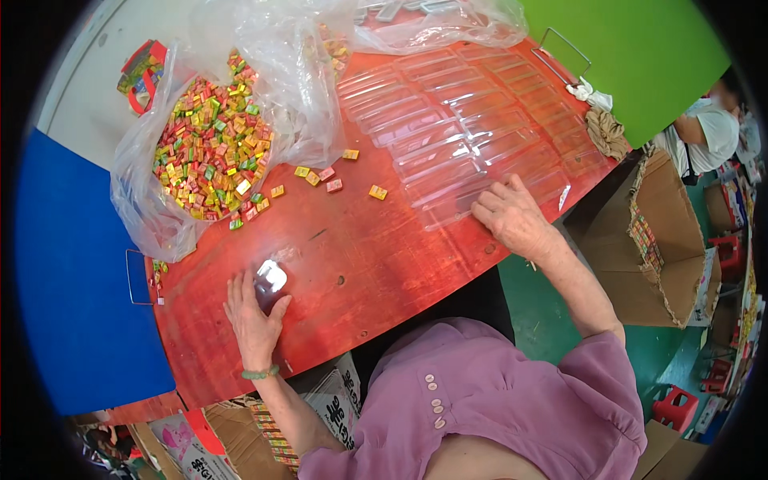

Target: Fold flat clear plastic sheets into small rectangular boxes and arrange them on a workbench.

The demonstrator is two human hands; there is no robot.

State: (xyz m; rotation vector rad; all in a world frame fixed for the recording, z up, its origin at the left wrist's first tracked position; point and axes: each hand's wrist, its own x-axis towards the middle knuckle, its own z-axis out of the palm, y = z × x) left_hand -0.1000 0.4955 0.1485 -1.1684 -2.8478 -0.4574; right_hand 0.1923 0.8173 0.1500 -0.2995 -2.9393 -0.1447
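My left hand, with a green bead bracelet at the wrist, rests on the red table with its fingers and thumb apart. Between its thumb and fingers lies a dark, glossy, rounded object that reflects light; its kind is unclear. My right hand is at the near edge of the rows of long clear plastic trays, its fingers bent onto the nearest tray. Left of the trays, a clear plastic bag lies open around a heap of small wrapped candies in red, yellow and green.
Several loose candies lie between bag and trays. A second plastic bag holds more clear trays at the far edge. Crumpled brown cloth is at the right corner. Cardboard boxes and a red stool stand right of the table.
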